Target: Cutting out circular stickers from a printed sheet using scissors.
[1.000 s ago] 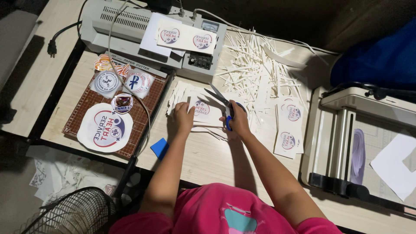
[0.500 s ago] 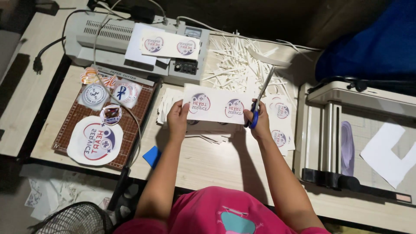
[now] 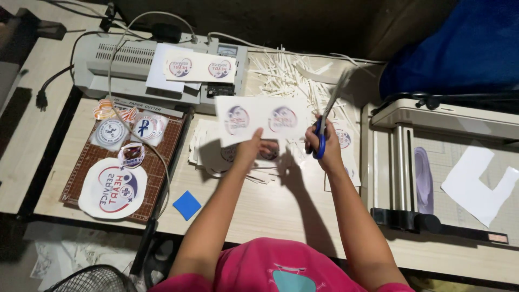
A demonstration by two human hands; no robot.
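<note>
Left hand (image 3: 250, 147) pinches the printed sheet (image 3: 260, 118) by its lower edge, grip tight; right hand (image 3: 323, 146) grip wraps blue-handled scissors (image 3: 327, 120), blades raised beside the sheet above the tabletop (image 3: 259, 208).

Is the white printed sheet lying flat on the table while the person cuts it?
No: the left hand holds the white printed sheet up above the wooden table, blue-handled scissors in the right hand.

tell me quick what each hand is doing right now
Left hand: closed on the lower edge of the printed sheet, holding it up.
Right hand: closed on the blue-handled scissors, blades pointing up beside the sheet.
</note>
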